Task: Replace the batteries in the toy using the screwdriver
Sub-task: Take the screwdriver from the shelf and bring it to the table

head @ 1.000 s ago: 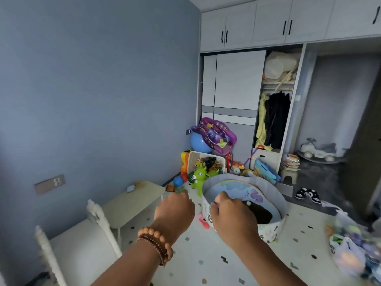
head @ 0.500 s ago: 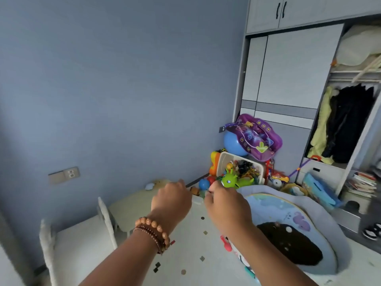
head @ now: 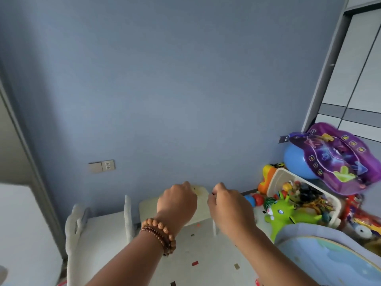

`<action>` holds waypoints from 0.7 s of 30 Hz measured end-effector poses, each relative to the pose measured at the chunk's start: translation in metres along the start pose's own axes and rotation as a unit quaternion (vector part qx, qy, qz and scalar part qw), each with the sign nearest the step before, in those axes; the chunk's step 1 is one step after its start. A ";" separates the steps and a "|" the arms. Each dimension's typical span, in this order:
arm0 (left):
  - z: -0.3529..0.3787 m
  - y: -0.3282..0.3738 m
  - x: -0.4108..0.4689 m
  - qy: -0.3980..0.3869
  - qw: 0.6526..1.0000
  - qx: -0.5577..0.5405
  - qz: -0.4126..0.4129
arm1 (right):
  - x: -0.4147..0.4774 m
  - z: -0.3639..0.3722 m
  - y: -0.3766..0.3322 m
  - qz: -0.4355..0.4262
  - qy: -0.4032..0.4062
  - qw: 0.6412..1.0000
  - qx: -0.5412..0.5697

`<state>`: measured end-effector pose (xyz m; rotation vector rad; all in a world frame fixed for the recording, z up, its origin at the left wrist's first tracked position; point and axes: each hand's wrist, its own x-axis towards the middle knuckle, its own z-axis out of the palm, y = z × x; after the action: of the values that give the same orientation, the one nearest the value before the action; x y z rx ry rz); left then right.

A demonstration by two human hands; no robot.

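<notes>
Both hands are raised side by side toward 6 o'clock of the view, backs to the camera, over the far end of the small pale bench [head: 147, 205]. The left hand [head: 177, 203], with bead bracelets [head: 160, 234] at the wrist, lies at 9 o'clock of the right hand [head: 228, 205], near it but apart. Each grip is curled in, and the palms are hidden, so I cannot tell whether either is clamped on something; a small dark speck at the right thumb is too tiny to name. No screwdriver and no batteries show anywhere. The toys are heaped at 3 to 4 o'clock, well apart from the hands: a green toy [head: 282, 213] beside a white bin [head: 278, 176] full of small figures, with a purple toy [head: 340, 157] leaning over a blue ball [head: 296, 162] behind it. Which of them needs batteries I cannot tell. The main risk, as I judge it, is losing small parts: a screw or cell let go here could bounce off the bench edge onto the speckled floor [head: 206, 254], where it would blend with the flecks, or roll into the toy heap. Working in the air rather than on the bench would invite just that, and the white chair [head: 97, 230] at 8 o'clock crowds the approach.
</notes>
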<state>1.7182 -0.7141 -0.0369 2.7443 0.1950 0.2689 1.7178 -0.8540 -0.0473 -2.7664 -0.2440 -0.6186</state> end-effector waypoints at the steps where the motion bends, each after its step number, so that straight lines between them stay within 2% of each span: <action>1: 0.007 0.002 0.017 0.002 1.000 -0.003 -0.004 | 0.016 0.008 0.007 -0.004 0.000 1.000 0.007; 10: 0.047 0.028 0.160 0.010 0.999 -0.017 -0.044 | 0.154 0.063 0.064 -0.024 -0.039 0.999 0.024; 21: 0.111 0.043 0.340 0.013 0.991 0.025 -0.130 | 0.338 0.173 0.118 -0.087 -0.086 0.991 0.061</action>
<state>2.0762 -0.7346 -0.0677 2.7247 0.5686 0.2307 2.1137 -0.8761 -0.0772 -2.7001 -0.5470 -0.3907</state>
